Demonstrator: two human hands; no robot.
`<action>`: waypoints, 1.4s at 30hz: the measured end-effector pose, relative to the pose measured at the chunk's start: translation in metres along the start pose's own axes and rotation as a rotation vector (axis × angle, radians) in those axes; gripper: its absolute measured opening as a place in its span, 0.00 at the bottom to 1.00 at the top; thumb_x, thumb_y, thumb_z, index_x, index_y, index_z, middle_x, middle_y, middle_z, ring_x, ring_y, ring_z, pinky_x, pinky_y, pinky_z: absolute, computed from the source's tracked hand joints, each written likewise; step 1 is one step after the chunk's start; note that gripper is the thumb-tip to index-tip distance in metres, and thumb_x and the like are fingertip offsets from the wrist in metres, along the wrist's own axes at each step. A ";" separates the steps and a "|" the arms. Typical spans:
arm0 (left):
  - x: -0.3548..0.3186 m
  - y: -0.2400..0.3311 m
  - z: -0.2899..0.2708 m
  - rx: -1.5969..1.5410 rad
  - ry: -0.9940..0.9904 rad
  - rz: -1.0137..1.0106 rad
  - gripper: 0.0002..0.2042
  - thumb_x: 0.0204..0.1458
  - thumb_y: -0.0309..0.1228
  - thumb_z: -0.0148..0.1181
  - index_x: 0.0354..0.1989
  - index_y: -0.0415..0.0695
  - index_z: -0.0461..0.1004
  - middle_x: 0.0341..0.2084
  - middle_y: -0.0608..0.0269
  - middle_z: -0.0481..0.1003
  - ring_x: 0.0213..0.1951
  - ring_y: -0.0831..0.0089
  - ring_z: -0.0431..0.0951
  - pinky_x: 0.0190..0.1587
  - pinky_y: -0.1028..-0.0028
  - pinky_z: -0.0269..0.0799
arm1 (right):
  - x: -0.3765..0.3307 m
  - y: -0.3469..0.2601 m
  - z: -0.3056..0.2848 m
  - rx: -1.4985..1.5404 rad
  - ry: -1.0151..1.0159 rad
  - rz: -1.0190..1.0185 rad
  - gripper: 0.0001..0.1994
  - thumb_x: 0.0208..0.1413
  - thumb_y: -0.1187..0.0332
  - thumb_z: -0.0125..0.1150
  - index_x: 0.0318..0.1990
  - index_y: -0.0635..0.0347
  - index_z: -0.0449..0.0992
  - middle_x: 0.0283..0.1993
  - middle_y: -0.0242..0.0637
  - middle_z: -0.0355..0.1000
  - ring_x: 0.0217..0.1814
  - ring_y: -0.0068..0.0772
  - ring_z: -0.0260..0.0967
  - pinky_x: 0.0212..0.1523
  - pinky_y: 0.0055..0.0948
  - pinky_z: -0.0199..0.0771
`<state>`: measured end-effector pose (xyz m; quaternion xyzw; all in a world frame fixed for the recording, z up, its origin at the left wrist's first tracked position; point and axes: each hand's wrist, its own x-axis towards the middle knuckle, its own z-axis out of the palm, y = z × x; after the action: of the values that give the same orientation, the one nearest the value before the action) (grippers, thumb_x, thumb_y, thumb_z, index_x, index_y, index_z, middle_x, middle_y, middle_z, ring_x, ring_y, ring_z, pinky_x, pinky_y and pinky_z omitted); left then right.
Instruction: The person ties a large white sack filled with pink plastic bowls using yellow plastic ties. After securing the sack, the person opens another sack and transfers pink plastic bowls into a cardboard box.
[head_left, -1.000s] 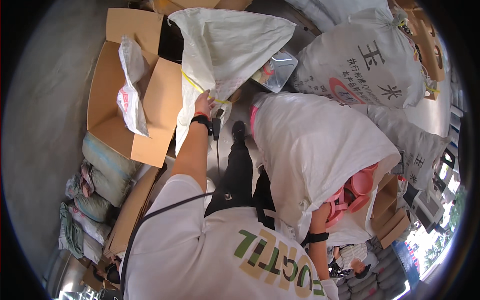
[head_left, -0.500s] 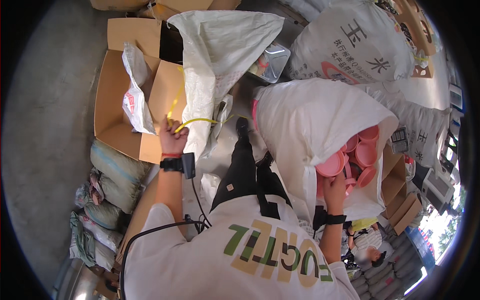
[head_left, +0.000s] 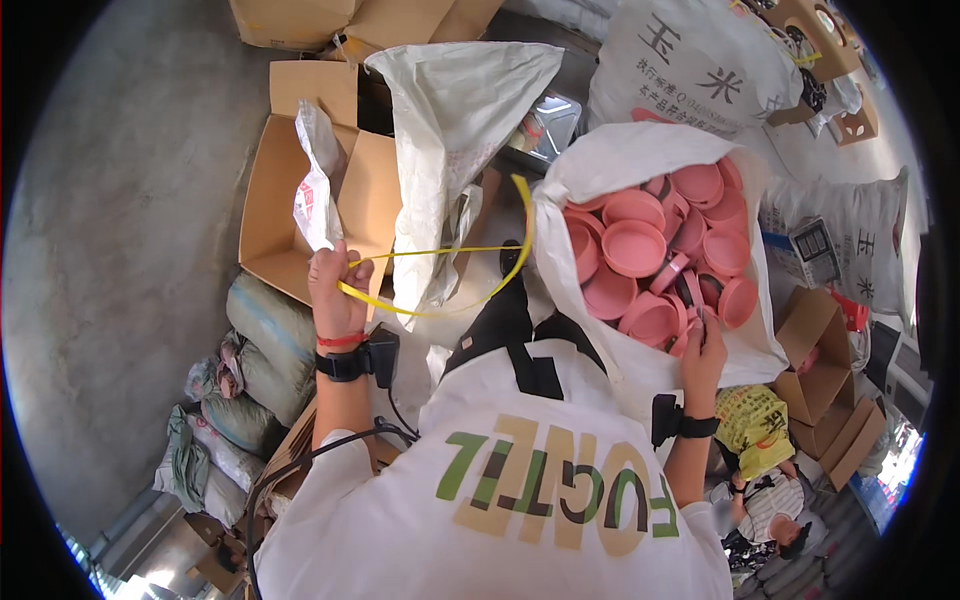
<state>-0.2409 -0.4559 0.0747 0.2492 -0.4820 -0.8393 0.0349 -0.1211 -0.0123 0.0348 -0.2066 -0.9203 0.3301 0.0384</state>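
Note:
My left hand (head_left: 338, 290) is closed round a yellow strap (head_left: 437, 254), a thin flat band that loops out to the right over my legs. A white woven sack (head_left: 562, 180) stands open on the right, full of pink round cup-shaped plastic pieces (head_left: 634, 248). Some have narrow pink bands and dark inner parts. At the near edge of this pile is my right hand (head_left: 703, 350), its fingers pinched on a narrow pink plastic piece (head_left: 692, 292). Part of that piece is hidden by the fingers and the pile.
An open cardboard box (head_left: 368, 195) with a white bag (head_left: 318, 180) stands far left, beside an upright white sack (head_left: 430, 120). Full sacks (head_left: 690, 65) lie at the far right. Stuffed bags (head_left: 270, 325) are piled at left. A person (head_left: 772, 508) is at lower right.
The right sack's mouth is now spread wider, showing far more pink pieces. The yellow strap has swung into a wide loop. My right hand stays at the pile's near edge.

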 end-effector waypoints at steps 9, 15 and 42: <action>-0.116 0.008 0.022 0.183 0.417 0.232 0.04 0.53 0.28 0.56 0.28 0.46 0.68 0.22 0.69 0.67 0.26 0.78 0.65 0.29 0.77 0.61 | 0.003 -0.017 -0.027 -0.009 -0.007 -0.256 0.08 0.56 0.70 0.53 0.39 0.64 0.74 0.33 0.47 0.73 0.32 0.47 0.71 0.33 0.36 0.70; -0.250 0.248 -0.099 0.265 0.065 1.062 0.06 0.55 0.27 0.51 0.32 0.36 0.67 0.30 0.54 0.71 0.33 0.66 0.73 0.41 0.71 0.72 | 0.014 -0.004 -0.012 0.020 -0.111 -0.465 0.08 0.56 0.69 0.52 0.37 0.64 0.73 0.33 0.46 0.73 0.34 0.47 0.71 0.34 0.37 0.70; -0.103 0.129 0.173 1.450 -1.351 0.525 0.09 0.52 0.30 0.59 0.36 0.37 0.73 0.21 0.67 0.71 0.27 0.82 0.69 0.30 0.78 0.66 | -0.075 -0.110 -0.102 0.740 0.050 -0.055 0.11 0.59 0.66 0.53 0.41 0.66 0.74 0.30 0.27 0.69 0.30 0.12 0.60 0.31 0.14 0.60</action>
<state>-0.2522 -0.3569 0.2922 -0.4278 -0.8318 -0.2769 -0.2202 -0.0704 -0.0588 0.1879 -0.1621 -0.7425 0.6343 0.1418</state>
